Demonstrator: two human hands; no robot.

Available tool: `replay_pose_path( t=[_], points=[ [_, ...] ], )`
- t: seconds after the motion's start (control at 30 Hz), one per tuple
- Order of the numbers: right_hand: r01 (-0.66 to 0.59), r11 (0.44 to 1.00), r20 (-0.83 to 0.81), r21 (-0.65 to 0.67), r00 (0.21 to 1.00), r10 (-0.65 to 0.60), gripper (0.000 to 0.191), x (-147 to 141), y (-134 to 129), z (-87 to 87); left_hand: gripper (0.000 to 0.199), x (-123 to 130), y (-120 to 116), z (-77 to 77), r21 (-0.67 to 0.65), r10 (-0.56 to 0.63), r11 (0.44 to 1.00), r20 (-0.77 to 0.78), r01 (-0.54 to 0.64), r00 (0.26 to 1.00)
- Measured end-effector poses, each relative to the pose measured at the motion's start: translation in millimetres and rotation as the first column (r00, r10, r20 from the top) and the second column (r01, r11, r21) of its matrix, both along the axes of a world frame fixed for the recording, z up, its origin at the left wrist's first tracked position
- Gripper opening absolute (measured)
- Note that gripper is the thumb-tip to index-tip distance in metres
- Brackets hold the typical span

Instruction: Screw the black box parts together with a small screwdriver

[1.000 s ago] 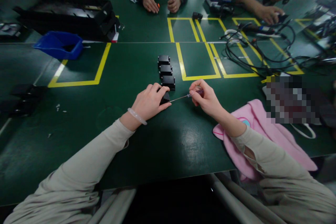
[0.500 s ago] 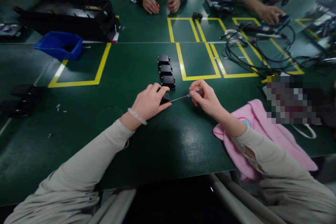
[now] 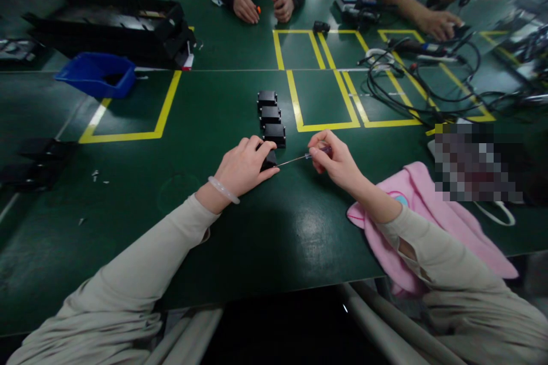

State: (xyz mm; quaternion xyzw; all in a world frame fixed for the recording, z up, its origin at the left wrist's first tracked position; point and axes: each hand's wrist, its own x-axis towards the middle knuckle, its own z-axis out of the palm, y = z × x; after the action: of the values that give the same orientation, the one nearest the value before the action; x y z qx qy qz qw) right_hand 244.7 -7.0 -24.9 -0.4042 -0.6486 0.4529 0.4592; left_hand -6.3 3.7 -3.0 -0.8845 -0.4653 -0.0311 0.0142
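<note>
My left hand (image 3: 245, 166) is closed around a small black box (image 3: 269, 159) on the green table, thumb along its near side and fingers over its top. In my right hand (image 3: 336, 158) is a screwdriver (image 3: 306, 156), its handle pinched between thumb and fingers. The thin shaft points left, and its tip meets the near right corner of the box, close to my left thumb. Three similar black boxes (image 3: 274, 134) stand in a row just beyond, with small bright screws at their sides. Most of the held box is hidden by my fingers.
A blue bin (image 3: 98, 74) and stacked black trays (image 3: 124, 25) stand at the far left. Loose screws (image 3: 95, 175) lie on the left. A pink cloth (image 3: 428, 217) is under my right forearm. Cables (image 3: 385, 82) tangle at the right. Co-workers' hands (image 3: 246, 8) rest across the table.
</note>
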Motion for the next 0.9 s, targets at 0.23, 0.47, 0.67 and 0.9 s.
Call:
replay_pose_path(
  t=[0.23,0.47,0.67,0.9],
  points=[
    [0.002,0.999,-0.006,-0.036,1.0,-0.003,0.034,0.8,1.5,-2.9,0.051,-1.5,0.4,0.0,0.002,-0.004,1.0,-0.004,0.004,1.0],
    [0.011,0.999,-0.014,-0.041,1.0,-0.011,0.036,0.7,1.2,-2.8,0.05,-0.8,-0.9,2.0,-0.018,0.002,1.0,0.002,-0.002,1.0],
    [0.013,0.999,0.003,-0.039,1.0,-0.013,0.036,1.0,1.4,-3.8,0.05,-1.3,-0.3,0.8,-0.012,0.004,1.0,0.016,-0.003,1.0],
    [0.006,1.0,-0.007,-0.018,1.0,-0.007,0.022,0.1,0.7,-2.0,0.05,-0.9,-0.2,0.8,-0.009,0.003,1.0,0.011,-0.003,1.0]
  ],
)
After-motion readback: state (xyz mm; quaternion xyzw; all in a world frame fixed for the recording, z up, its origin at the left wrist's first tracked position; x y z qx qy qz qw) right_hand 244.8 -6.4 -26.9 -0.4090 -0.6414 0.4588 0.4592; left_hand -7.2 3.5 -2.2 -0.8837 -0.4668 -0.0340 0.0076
